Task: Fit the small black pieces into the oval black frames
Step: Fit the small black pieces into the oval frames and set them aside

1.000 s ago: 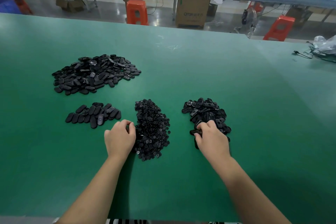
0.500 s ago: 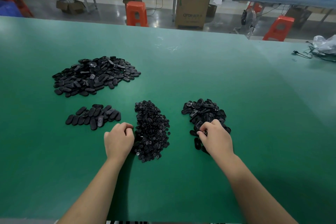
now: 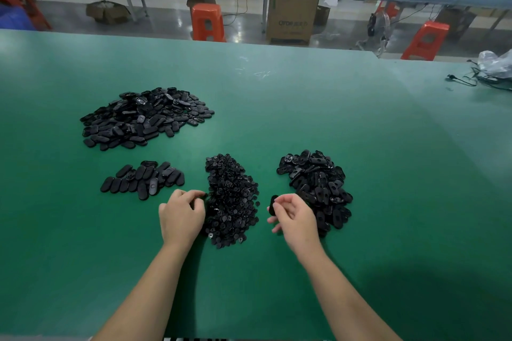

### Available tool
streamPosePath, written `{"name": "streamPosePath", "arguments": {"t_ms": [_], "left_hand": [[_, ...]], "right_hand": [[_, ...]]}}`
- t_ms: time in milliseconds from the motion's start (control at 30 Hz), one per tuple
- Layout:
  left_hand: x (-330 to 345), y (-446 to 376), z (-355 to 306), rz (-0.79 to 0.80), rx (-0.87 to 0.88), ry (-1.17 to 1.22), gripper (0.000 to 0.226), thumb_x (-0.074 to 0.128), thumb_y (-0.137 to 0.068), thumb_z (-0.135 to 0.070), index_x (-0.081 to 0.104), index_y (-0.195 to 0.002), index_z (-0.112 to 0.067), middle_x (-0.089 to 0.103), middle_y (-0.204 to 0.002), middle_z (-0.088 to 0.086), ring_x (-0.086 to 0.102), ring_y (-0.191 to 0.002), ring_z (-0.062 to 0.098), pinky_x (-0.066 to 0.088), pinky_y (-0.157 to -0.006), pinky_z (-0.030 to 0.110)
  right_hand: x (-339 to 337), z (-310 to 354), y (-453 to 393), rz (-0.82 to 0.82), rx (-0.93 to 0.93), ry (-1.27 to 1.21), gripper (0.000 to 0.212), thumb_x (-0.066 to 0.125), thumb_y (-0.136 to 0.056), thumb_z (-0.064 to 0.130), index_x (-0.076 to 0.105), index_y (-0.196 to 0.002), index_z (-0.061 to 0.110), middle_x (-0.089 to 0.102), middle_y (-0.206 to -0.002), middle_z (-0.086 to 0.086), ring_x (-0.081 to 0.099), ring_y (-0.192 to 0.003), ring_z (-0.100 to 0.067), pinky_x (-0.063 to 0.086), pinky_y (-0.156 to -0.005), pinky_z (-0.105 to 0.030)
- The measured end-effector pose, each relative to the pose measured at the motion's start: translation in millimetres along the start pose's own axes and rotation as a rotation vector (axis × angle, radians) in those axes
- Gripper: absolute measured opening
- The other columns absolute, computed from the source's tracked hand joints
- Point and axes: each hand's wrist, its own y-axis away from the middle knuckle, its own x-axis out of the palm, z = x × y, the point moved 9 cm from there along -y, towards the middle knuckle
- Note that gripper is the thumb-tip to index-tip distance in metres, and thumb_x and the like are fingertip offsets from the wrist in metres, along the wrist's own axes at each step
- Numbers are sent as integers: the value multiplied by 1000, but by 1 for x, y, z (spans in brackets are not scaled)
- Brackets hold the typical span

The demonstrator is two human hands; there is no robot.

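A heap of small black pieces (image 3: 231, 199) lies in the middle of the green table (image 3: 304, 119). To its right is a heap of oval black frames (image 3: 318, 185). My right hand (image 3: 293, 216) has come off that heap and holds one oval frame (image 3: 273, 204) between thumb and fingers, between the two heaps. My left hand (image 3: 181, 213) rests at the left edge of the small-piece heap, fingers curled, fingertips pinched on a small black piece (image 3: 205, 195).
A row of several ovals (image 3: 144, 180) lies to the left of the small pieces. A large pile of ovals (image 3: 144, 116) sits further back left. A plastic bag and cables (image 3: 493, 69) lie at the far right table edge. Stools and boxes stand beyond the table.
My right hand lifted off the frame heap and moved left with one oval frame in its fingers. My left hand stayed at the small-piece heap, its fingertips shifting slightly.
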Motion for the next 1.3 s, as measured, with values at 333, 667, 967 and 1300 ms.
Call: {"name": "streamPosePath", "arguments": {"t_ms": [333,667,967,1300], "left_hand": [[-2,-2,4,-52,-9,9,8,68,-94,-28,70,-86,-25,59,-85,-7,53,-75,11,33,-87,34],[-3,0,0,-46,31,-30,8,66,-95,-27,74,-94,-26,60,-92,-7,54,-75,11,31,-86,33],[-3,3,-3,-10,15,130,9,59,-99,-21,59,-92,-27,62,-81,-14,60,-75,20,52,-74,41],[-4,0,0,-12,-17,171,9,64,-92,-15,65,-90,-23,67,-85,-8,60,-69,8,46,-60,29]], "right_hand": [[9,-17,6,-78,-19,-94,13,59,-101,8,61,-112,15,72,-97,-11,75,-78,-17,60,-70,-25],[7,-17,15,-73,-54,-107,22,54,-102,5,69,-100,21,67,-74,-3,63,-54,-18,52,-49,-29],[8,-17,10,-68,-54,-124,29,50,-104,5,61,-113,31,74,-99,-4,73,-76,-19,59,-65,-26],[10,-16,6,-90,-59,-86,10,51,-105,10,57,-103,18,76,-96,4,75,-75,-21,62,-70,-34]]}}
